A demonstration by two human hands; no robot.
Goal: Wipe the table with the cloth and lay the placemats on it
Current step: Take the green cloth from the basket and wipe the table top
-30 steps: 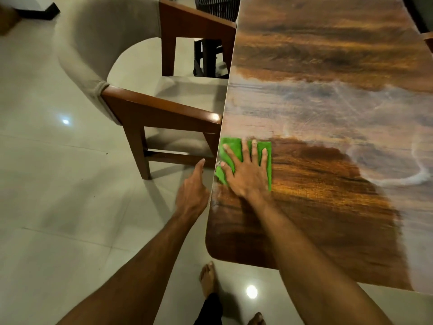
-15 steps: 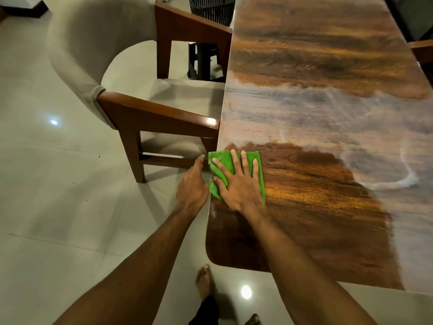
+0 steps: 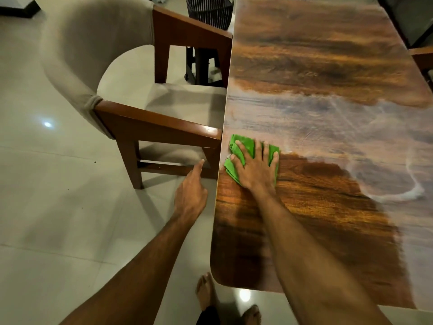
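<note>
A folded green cloth lies on the wooden table near its left edge. My right hand presses flat on the cloth with fingers spread. My left hand hovers off the table beside its left edge, fingers straight, pointing toward the chair, holding nothing. A pale hazy band crosses the middle of the tabletop; the near part looks darker. No placemats are in view.
An armchair with wooden arms and beige upholstery stands against the table's left edge, just beyond the cloth. A dark slatted basket sits on the floor farther back. Another chair arm shows at the right. My bare feet stand on the tiled floor.
My right hand slid the cloth toward me along the left edge, then pushed it away again to level with the chair arm. My left hand stayed beside the edge.
</note>
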